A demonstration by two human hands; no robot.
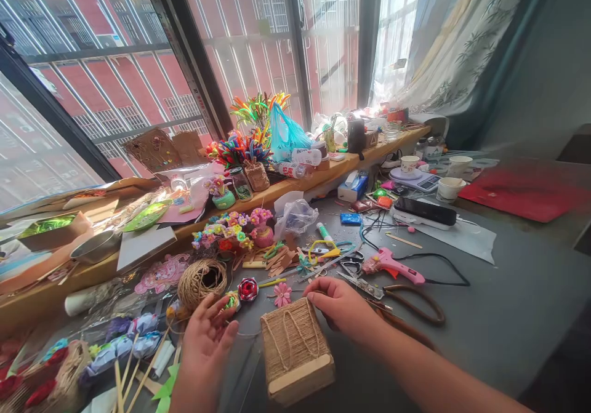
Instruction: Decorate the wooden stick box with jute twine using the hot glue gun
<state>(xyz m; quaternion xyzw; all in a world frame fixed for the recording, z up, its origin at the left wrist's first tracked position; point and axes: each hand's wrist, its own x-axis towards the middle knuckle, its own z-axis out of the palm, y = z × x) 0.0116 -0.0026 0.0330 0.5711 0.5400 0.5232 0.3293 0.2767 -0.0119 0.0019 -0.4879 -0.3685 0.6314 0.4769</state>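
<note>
A box wrapped in jute twine (295, 339) stands in front of me, with loose twine lines in a zigzag across its face and a pale wooden strip (301, 375) along its near edge. My right hand (339, 308) is closed on the box's far right corner, thumb and fingers pinching at the twine there; some fingertips are hidden. Left of the box, my left hand (207, 339) is open, palm up with fingers curled loosely and apart. Just beyond it are a ball of jute twine (202, 280), a red ribbon rose (248, 289) and a pink flower (282, 294).
A pink hot glue gun (394, 266), scissors (353, 262) and brown-handled shears (415, 302) lie to the right. Behind sit a phone (425, 211) and paper cups (450, 188). Wooden sticks (133, 370) and wrapped flowers are at left. Bright pipe cleaners (242, 148) crowd the window ledge.
</note>
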